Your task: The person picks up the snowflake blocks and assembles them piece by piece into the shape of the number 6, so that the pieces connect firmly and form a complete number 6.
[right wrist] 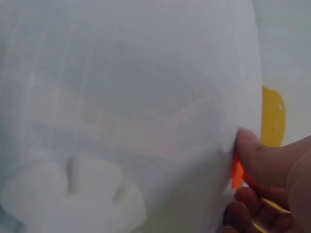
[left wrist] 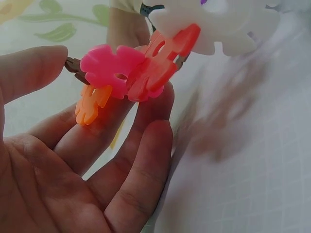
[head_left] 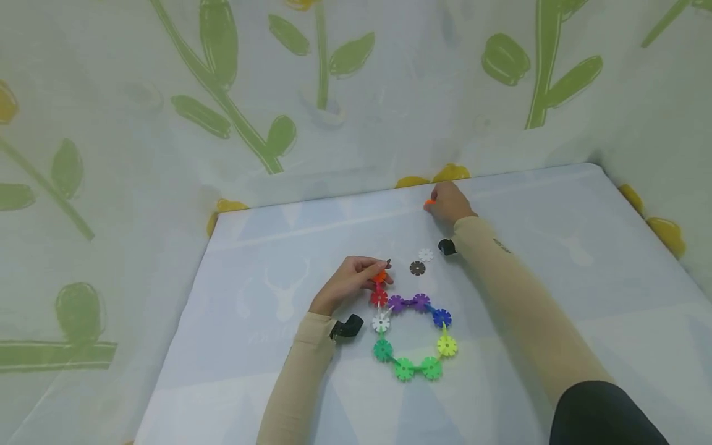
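My left hand (head_left: 349,281) pinches the end of a chain of slotted plastic snowflake discs. In the left wrist view, its thumb touches a brown disc (left wrist: 74,68) and its fingers lie behind a pink disc (left wrist: 108,68). An orange disc (left wrist: 92,104) and a red disc (left wrist: 165,58) join onto the pink one. The rest of the chain forms a ring of white, purple, blue, yellow and green discs (head_left: 404,369). At the table's far edge, my right hand (head_left: 450,203) pinches a loose orange disc (right wrist: 237,171) between thumb and fingers.
Between my hands, a loose brown disc (head_left: 417,267) and a loose white disc (head_left: 425,255) lie on the pale cloth-covered table (head_left: 267,371). A curtain (head_left: 389,136) with green plant prints hangs behind the far edge. Black wrist camera mounts (head_left: 347,326) stick out from both sleeves.
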The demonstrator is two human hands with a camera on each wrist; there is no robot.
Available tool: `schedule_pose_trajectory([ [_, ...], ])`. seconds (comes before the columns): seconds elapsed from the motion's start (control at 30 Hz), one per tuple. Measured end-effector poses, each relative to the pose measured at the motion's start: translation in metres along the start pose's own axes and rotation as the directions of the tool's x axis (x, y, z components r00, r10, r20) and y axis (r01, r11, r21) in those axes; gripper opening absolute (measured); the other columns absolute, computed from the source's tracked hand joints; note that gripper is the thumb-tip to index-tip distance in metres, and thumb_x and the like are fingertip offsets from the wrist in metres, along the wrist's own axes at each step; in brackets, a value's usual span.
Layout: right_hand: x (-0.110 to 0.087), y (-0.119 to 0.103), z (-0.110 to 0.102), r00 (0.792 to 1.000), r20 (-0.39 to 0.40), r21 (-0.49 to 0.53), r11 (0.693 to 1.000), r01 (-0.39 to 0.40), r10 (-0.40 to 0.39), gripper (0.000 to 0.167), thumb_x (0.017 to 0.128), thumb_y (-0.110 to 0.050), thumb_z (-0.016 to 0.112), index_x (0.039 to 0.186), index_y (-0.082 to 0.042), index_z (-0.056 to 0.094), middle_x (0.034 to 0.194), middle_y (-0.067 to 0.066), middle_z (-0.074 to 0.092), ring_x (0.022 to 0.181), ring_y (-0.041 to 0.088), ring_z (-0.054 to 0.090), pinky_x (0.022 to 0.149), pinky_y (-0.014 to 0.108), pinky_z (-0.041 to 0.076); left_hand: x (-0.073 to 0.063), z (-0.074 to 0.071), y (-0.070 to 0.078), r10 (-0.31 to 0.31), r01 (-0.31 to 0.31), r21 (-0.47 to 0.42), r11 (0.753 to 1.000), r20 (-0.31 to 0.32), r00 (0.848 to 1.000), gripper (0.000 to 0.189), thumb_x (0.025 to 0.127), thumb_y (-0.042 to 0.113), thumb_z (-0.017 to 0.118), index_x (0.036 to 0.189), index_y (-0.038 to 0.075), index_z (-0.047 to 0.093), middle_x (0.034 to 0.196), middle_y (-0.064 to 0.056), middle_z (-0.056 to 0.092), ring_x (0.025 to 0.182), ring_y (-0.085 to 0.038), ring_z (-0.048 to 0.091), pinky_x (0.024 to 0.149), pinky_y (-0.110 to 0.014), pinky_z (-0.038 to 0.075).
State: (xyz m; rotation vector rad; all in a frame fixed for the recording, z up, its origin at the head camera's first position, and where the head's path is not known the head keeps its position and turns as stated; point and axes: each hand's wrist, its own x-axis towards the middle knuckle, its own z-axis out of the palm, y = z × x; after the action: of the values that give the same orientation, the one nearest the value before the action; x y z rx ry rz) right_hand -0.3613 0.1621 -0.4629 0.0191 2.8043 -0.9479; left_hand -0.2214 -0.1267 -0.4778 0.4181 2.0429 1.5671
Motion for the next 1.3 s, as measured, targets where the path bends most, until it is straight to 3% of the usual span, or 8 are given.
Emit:
schedule_pose_trajectory([
  [0.17, -0.010, -0.002, -0.003, 0.999, 0.014, 0.013, 0.999, 0.047, -0.047, 0.033, 0.098, -0.017, 0.067, 0.118, 0.009, 0.061, 0.120, 0.025, 0.062, 0.110, 0.038, 0.057, 0.106, 0.053, 0.047, 0.000, 0.000, 0.002, -0.010, 0.010, -0.003, 1.000, 0.000, 1.000, 0.043, 0.108, 0.032, 0.056, 0.134, -0.001, 0.065, 0.115, -0.021, 0.076, 0.094, -0.013, 0.073, 0.092, -0.032, 0.061],
  [0.3, -0.032, -0.011, -0.007, 0.996, 0.052, 0.113, 0.992, 0.061, -0.067, 0.026, 0.101, -0.017, 0.064, 0.117, 0.004, 0.066, 0.113, 0.020, 0.067, 0.098, 0.030, 0.060, 0.092, 0.041, 0.053, 0.000, 0.000, 0.003, -0.014, 0.014, -0.005, 1.000, 0.001, 1.000, 0.043, 0.108, 0.031, 0.056, 0.134, -0.002, 0.065, 0.116, -0.022, 0.076, 0.094, -0.013, 0.073, 0.093, -0.032, 0.061],
  [0.4, -0.051, -0.019, -0.010, 0.992, 0.090, 0.209, 0.976, 0.063, -0.083, 0.026, 0.103, -0.018, 0.064, 0.120, 0.000, 0.069, 0.110, 0.017, 0.070, 0.090, 0.024, 0.065, 0.087, 0.035, 0.058, 0.000, 0.000, 0.004, -0.014, 0.014, -0.005, 1.000, 0.002, 1.000, 0.043, 0.108, 0.031, 0.056, 0.134, -0.001, 0.065, 0.115, -0.021, 0.076, 0.093, -0.012, 0.073, 0.092, -0.032, 0.061],
  [0.5, -0.069, -0.026, -0.011, 0.986, 0.127, 0.278, 0.958, 0.070, -0.109, 0.026, 0.103, -0.018, 0.065, 0.121, -0.001, 0.070, 0.112, 0.018, 0.072, 0.089, 0.022, 0.069, 0.091, 0.038, 0.061, 0.001, 0.000, 0.003, -0.016, 0.016, -0.007, 1.000, 0.000, 1.000, 0.043, 0.108, 0.032, 0.056, 0.134, -0.001, 0.066, 0.114, -0.021, 0.076, 0.092, -0.012, 0.072, 0.090, -0.030, 0.061],
  [0.8, -0.109, -0.039, 0.001, 0.972, 0.157, 0.368, 0.924, 0.105, -0.173, 0.025, 0.102, -0.022, 0.067, 0.113, 0.001, 0.069, 0.106, 0.024, 0.073, 0.077, 0.019, 0.067, 0.077, 0.029, 0.062, 0.000, 0.001, 0.002, -0.014, 0.014, -0.014, 1.000, -0.001, 1.000, 0.044, 0.108, 0.032, 0.057, 0.134, -0.001, 0.066, 0.111, -0.019, 0.077, 0.090, -0.012, 0.072, 0.089, -0.031, 0.061],
  [1.03, -0.124, -0.041, 0.019, 0.967, 0.117, 0.448, 0.881, 0.151, -0.225, 0.026, 0.100, -0.016, 0.068, 0.116, 0.004, 0.069, 0.101, 0.027, 0.075, 0.080, 0.028, 0.075, 0.078, 0.035, 0.064, -0.001, 0.001, 0.003, -0.006, 0.006, -0.003, 1.000, 0.001, 1.000, 0.045, 0.108, 0.034, 0.056, 0.135, -0.001, 0.065, 0.112, -0.020, 0.077, 0.092, -0.013, 0.072, 0.091, -0.033, 0.061],
  [1.17, -0.130, -0.042, 0.026, 0.959, 0.100, 0.438, 0.877, 0.198, -0.266, 0.029, 0.100, -0.013, 0.068, 0.123, 0.004, 0.070, 0.104, 0.025, 0.076, 0.082, 0.030, 0.076, 0.078, 0.036, 0.064, -0.002, 0.001, 0.004, 0.001, -0.001, -0.005, 1.000, 0.002, 1.000, 0.045, 0.108, 0.033, 0.056, 0.135, -0.002, 0.065, 0.113, -0.020, 0.076, 0.093, -0.013, 0.073, 0.091, -0.033, 0.061],
  [1.3, -0.131, -0.041, 0.032, 0.949, 0.103, 0.427, 0.875, 0.229, -0.299, 0.027, 0.100, -0.014, 0.068, 0.119, 0.003, 0.074, 0.105, 0.021, 0.077, 0.081, 0.026, 0.075, 0.078, 0.037, 0.064, -0.002, 0.001, 0.003, 0.002, -0.002, -0.007, 1.000, -0.002, 1.000, 0.044, 0.108, 0.033, 0.057, 0.133, -0.002, 0.066, 0.112, -0.018, 0.077, 0.093, -0.013, 0.073, 0.091, -0.033, 0.062],
])
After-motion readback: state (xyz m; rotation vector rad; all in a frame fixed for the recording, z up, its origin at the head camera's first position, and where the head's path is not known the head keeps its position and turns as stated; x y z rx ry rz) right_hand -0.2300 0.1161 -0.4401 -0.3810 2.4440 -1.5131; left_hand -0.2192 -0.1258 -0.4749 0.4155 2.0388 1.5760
